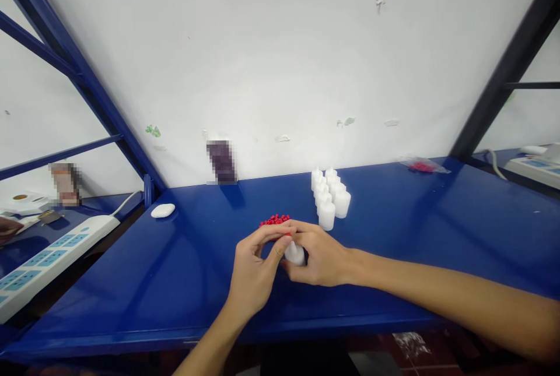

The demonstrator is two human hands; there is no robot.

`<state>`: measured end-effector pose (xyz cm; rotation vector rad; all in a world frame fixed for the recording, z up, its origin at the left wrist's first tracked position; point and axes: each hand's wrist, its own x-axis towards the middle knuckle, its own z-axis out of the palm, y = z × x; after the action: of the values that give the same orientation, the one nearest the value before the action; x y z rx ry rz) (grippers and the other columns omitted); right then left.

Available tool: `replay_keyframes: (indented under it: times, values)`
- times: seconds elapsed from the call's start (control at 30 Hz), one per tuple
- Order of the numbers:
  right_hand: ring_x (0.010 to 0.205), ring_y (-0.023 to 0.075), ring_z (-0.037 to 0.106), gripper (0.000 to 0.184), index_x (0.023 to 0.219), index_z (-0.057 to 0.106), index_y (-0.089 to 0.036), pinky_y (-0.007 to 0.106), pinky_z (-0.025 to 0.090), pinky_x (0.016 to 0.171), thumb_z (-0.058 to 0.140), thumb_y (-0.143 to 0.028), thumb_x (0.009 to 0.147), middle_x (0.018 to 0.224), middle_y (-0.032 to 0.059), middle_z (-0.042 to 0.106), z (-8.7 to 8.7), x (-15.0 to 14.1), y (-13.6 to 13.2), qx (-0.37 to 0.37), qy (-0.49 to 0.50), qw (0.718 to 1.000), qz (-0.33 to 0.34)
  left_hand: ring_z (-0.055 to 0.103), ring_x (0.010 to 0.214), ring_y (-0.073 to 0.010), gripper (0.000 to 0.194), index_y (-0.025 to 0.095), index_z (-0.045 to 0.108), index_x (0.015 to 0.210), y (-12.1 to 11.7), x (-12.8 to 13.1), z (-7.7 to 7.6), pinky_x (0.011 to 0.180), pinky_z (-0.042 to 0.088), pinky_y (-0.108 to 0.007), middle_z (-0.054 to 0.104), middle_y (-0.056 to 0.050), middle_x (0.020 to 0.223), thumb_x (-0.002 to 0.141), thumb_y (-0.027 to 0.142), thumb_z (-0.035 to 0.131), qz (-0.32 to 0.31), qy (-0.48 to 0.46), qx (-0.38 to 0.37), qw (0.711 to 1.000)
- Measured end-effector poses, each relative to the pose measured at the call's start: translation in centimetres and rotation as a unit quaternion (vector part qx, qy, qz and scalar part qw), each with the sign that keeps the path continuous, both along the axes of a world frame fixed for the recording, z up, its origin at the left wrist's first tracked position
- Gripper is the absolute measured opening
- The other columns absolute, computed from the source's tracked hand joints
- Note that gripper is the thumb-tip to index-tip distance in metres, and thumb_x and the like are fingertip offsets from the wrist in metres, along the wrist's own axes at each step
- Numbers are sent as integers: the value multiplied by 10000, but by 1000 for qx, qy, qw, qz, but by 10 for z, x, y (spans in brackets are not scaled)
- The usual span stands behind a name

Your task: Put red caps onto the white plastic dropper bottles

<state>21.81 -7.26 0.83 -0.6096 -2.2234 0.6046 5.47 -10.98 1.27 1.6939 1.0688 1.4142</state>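
My right hand (317,253) is wrapped round a small white plastic bottle (295,255) just above the blue table (184,283). At the bottle's narrow tip, the thumb and fingers of my left hand (256,268) close on a small red cap (287,235), partly hidden by the fingers. Right behind my hands lies a pile of small red caps (275,220). Farther back and to the right, several white bottles (326,215) stand upright in two rows.
A white rounded case (163,210) lies at the table's left. A clear bag of red pieces (423,166) rests at the back right. A dark blurred rectangular object (222,161) leans on the wall. A white power strip (61,259) and a person's hand (9,229) are at far left.
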Motion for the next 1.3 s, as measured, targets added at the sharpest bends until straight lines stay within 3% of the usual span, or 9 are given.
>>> replay_keyframes:
  times: [0.1,0.2,0.37,0.5,0.57,0.73,0.93,1.07,1.3]
  values:
    - [674,134,533,71,754,571,-186,260,445,634,562,-129,713,756,-15,602,5,-3,-3,-178,41,982,48,678,1007,-229,118,216,734,920,2,-3,-4,957,536,-365,734,-65,1028,859,313,705,-7,-7,6,1000]
    - [572,98,455,70,755,566,-170,228,367,540,540,-120,714,641,-48,521,4,-3,-5,-333,76,935,99,647,1041,-238,121,213,724,903,5,-4,-4,941,529,-371,690,-81,1074,868,325,694,-24,-11,18,1000]
    - [527,77,336,123,694,479,-184,223,285,512,592,-140,674,565,-81,394,2,-1,-7,-454,141,865,160,616,937,-212,132,219,730,897,4,-3,-1,834,527,-342,631,-76,999,858,343,706,-49,23,26,998]
    - [567,111,403,92,680,522,-177,253,323,554,590,-238,678,581,-42,458,0,2,-5,-444,176,856,197,570,841,-190,123,252,748,862,3,-5,6,765,497,-331,595,-44,865,848,370,715,-52,92,38,994]
    - [590,140,475,198,753,604,-157,276,368,579,548,-346,735,629,0,535,-4,4,-3,-424,203,858,207,546,782,-182,105,265,754,851,4,-3,12,719,469,-324,589,-25,771,843,364,719,-54,136,50,988]
    - [436,129,434,352,765,665,-136,259,336,445,461,-421,804,509,-2,492,-19,5,-4,-413,265,855,167,419,549,-116,129,253,753,771,6,12,22,627,400,-291,492,43,529,860,323,689,-64,188,64,978]
    - [422,107,404,350,741,673,-114,233,308,420,485,-402,806,503,-6,475,-17,10,-8,-374,238,887,130,376,521,-91,161,226,755,764,8,15,21,529,321,-251,448,48,543,872,311,671,-104,201,40,973]
    - [384,102,383,362,739,671,-109,227,301,394,459,-392,816,458,-18,454,-13,10,-7,-368,240,888,135,349,545,-92,124,214,732,869,10,13,16,544,300,-245,383,57,581,902,287,636,-103,199,52,973]
    - [403,109,409,402,818,679,-97,238,312,411,431,-413,845,494,-13,477,-14,9,-4,-350,248,894,130,366,613,-109,188,192,690,870,13,14,18,604,313,-250,437,40,635,947,324,580,-116,235,53,964]
